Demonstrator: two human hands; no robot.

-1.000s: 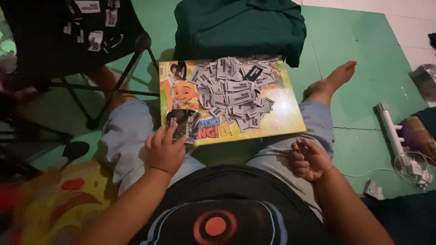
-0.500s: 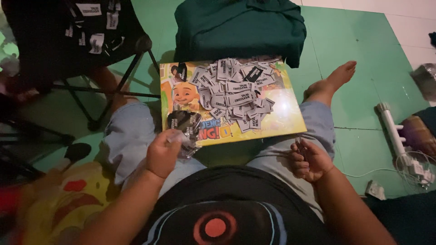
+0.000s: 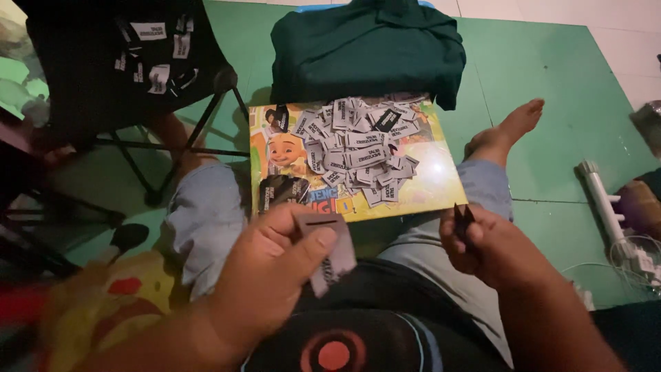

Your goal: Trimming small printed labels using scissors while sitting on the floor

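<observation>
My left hand (image 3: 275,265) is raised over my lap and pinches a small grey woven label (image 3: 329,249) between thumb and fingers. My right hand (image 3: 492,248) rests above my right thigh, closed around a small black tool (image 3: 462,217) whose tips stick out past the fingers. Ahead, on a colourful cartoon board (image 3: 427,182) across my legs, lies a pile of several grey labels (image 3: 358,148). A small dark stack of labels (image 3: 281,189) sits at the board's near left corner.
A folded dark green cloth (image 3: 368,48) lies beyond the board. A black folding chair (image 3: 124,69) with labels on its seat stands at left. A white power strip with cables (image 3: 609,213) lies on the green floor mat (image 3: 551,89) at right.
My left hand has lifted from the board's near left corner toward me, carrying one label. The right hand has stayed about where it was.
</observation>
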